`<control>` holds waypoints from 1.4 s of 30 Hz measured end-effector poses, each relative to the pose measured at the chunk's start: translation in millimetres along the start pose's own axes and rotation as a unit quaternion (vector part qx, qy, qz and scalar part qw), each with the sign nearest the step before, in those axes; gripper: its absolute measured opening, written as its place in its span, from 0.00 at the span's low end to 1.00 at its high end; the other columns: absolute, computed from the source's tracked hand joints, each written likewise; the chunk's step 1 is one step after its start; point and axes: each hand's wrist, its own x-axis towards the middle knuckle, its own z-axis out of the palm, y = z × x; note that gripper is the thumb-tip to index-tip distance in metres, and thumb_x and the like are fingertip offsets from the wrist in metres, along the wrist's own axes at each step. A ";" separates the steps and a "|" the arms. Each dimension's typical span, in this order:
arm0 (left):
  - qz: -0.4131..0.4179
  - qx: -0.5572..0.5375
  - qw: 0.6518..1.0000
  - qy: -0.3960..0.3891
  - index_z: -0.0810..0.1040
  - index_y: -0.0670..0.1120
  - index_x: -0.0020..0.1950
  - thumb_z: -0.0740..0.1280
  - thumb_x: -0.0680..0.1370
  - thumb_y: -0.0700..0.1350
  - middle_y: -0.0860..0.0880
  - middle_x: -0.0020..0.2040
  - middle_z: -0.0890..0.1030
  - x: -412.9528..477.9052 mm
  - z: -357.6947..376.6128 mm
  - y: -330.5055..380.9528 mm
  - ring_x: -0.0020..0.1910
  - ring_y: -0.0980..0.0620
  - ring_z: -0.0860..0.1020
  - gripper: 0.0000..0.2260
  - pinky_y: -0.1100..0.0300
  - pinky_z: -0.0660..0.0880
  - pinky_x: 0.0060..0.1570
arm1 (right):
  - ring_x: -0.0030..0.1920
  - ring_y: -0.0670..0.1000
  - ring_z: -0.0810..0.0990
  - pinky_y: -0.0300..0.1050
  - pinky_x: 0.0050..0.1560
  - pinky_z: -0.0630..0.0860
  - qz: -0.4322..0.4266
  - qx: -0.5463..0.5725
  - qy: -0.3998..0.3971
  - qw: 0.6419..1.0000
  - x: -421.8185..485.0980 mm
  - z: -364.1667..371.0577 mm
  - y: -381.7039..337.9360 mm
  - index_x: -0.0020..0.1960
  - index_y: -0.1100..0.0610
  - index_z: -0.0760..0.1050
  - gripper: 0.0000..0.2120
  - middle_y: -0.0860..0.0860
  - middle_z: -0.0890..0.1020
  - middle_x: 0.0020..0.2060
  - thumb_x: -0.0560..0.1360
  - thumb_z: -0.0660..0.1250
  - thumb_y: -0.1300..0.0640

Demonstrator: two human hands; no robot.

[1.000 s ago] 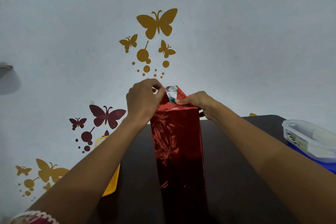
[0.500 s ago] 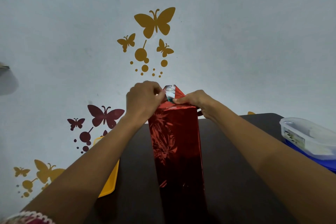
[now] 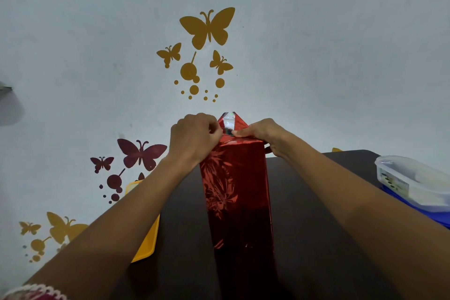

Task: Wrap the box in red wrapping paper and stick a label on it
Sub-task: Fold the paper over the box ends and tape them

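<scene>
Pale wall with gold and maroon butterfly decals (image 3: 208,28) fills most of the view, above a dark worktop (image 3: 316,202). The box (image 3: 237,190) lies lengthwise in the middle of the worktop, running away from the person, its long faces already covered in red wrapping paper (image 3: 226,178).

Both hands work at its far end. The left hand (image 3: 192,136) is curled and pinches the paper at the left corner. The right hand (image 3: 263,133) lays its fingers fairly flat along the top edge and presses the fold down, thumb against the box's side.

Between them the end flap (image 3: 230,122) stands up as a point with its silver underside showing. A second ago that flap leaned and looked lopsided. Now it sits centred with red on both sides, while the hands have barely shifted. That suggests the side tucks at this end are nearly formed, and the point looks ready to be folded down and fixed.

No label shows on the box, so that step remains.

A yellow tray (image 3: 146,243) lies at the left edge, and a clear container (image 3: 414,182) sits on something blue at the right.
</scene>
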 end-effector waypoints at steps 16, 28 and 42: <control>0.011 0.009 0.985 -0.170 0.85 0.51 0.48 0.67 0.74 0.48 0.51 0.46 0.84 15.0 -16.2 3.0 0.44 0.50 0.80 0.08 0.56 0.76 0.43 | 0.37 0.48 0.76 0.39 0.35 0.72 -0.001 -0.007 0.004 1.000 3.4 1.1 0.2 0.56 0.65 0.76 0.23 0.52 0.78 0.38 0.66 0.77 0.55; -0.035 -0.041 0.978 -0.202 0.86 0.46 0.44 0.69 0.73 0.45 0.47 0.43 0.84 25.5 -14.9 1.5 0.44 0.48 0.80 0.07 0.60 0.71 0.37 | 0.37 0.48 0.76 0.39 0.33 0.70 -0.007 -0.014 0.002 1.000 4.0 0.9 0.6 0.57 0.64 0.76 0.24 0.51 0.78 0.38 0.66 0.77 0.55; -0.044 -0.050 0.972 -0.224 0.84 0.47 0.41 0.61 0.75 0.53 0.50 0.41 0.84 34.4 -14.0 4.1 0.42 0.51 0.81 0.15 0.53 0.73 0.48 | 0.36 0.48 0.75 0.39 0.33 0.71 -0.011 -0.016 0.004 1.000 6.7 0.6 1.4 0.57 0.64 0.76 0.24 0.51 0.78 0.38 0.66 0.77 0.55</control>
